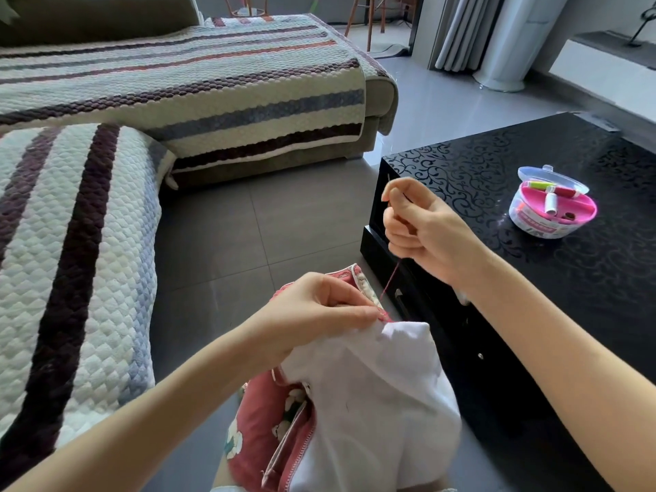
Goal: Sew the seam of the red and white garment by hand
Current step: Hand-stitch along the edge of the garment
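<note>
One illegible box label [531,227]; right hand [427,230] pinches thread [389,281].

A single wide-angle view from the person's head looks forward and down, close above the left hand [319,310] and right hand [426,232] at centre frame; sofa [383,101] upper left, black table [585,278] right.

Nothing legible with certainty. Only printing: a label [536,226] on the side wall of the round plastic sewing box [513,210] on the black table [568,300], red band with pale characters, too small and blurred to read.
</note>
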`<act>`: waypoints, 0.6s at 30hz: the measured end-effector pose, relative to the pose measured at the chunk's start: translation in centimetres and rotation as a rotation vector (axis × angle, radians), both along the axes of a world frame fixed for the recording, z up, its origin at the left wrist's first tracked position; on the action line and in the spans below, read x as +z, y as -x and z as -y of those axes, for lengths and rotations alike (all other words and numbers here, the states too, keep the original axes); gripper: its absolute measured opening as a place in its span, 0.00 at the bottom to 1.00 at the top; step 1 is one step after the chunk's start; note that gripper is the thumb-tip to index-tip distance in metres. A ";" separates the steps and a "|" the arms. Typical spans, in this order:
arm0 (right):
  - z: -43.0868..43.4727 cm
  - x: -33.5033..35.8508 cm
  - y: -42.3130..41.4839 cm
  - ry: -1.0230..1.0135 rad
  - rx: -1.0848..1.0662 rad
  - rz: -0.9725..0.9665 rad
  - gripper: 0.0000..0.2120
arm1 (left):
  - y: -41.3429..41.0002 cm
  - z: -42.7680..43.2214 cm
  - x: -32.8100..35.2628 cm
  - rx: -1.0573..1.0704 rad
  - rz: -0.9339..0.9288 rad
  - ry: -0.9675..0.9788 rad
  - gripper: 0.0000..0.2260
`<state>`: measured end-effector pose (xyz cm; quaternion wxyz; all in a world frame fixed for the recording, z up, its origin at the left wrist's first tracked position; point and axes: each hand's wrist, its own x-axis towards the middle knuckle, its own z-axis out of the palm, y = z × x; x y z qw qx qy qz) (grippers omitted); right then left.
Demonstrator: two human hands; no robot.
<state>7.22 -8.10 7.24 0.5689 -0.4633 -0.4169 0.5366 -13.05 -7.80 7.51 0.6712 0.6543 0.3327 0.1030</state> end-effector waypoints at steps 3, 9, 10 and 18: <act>-3.2 -0.8 -2.2 0.023 -0.129 0.213 0.08 | 0.3 0.1 0.1 -0.020 0.045 0.039 0.08; -6.0 -6.1 -8.7 0.366 -0.665 0.841 0.02 | 0.9 0.1 0.2 -0.011 0.090 0.060 0.13; -5.5 -5.9 -8.2 0.378 -0.628 0.782 0.03 | 1.0 0.1 0.2 -0.013 0.090 0.055 0.12; 3.5 0.1 1.1 0.081 0.431 0.582 0.10 | 1.0 -0.5 0.3 -0.025 0.071 0.071 0.06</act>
